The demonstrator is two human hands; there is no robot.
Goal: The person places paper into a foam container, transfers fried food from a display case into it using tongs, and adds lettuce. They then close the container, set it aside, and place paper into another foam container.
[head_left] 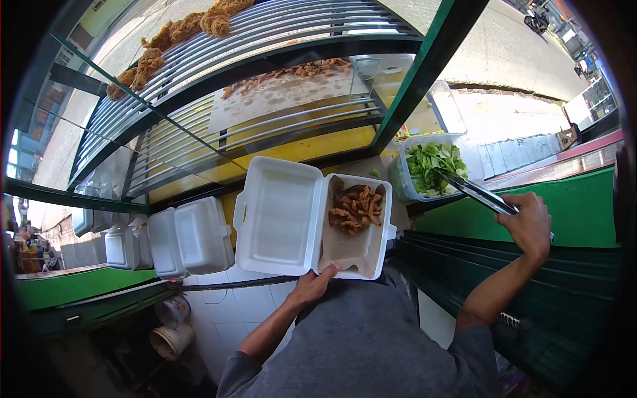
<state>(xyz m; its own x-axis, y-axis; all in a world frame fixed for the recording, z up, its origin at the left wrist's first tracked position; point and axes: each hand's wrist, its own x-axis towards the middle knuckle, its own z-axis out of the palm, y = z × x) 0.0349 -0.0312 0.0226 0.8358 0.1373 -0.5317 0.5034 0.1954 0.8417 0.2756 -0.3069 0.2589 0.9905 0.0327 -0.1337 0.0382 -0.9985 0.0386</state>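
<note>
The left hand [310, 286] presses its thumb on the near rim of an open foam clamshell box [279, 215]. Its other fingers are tucked beneath, out of sight, so the box is pinched at its front edge and held up in front of the person's chest. The right hand [531, 225] curls its fingers tight round the handles of metal tongs [474, 190], whose tips reach into chopped lettuce [431, 166] in a clear plastic tub [402, 182]. Whether the tips pinch any leaves I cannot tell. The box's right half is lined with brown paper [352, 252] and carries a small heap of fried strips [355, 209], while the lid half is bare. Judging from this, the fried portion is in, no greens lie in the box yet, and the lid stands open. Left of the box sit closed foam boxes [192, 235]. Behind it, a glass case with wire racks [265, 33] bears fried chicken pieces [179, 30]. No brand, label or writing is legible anywhere
</note>
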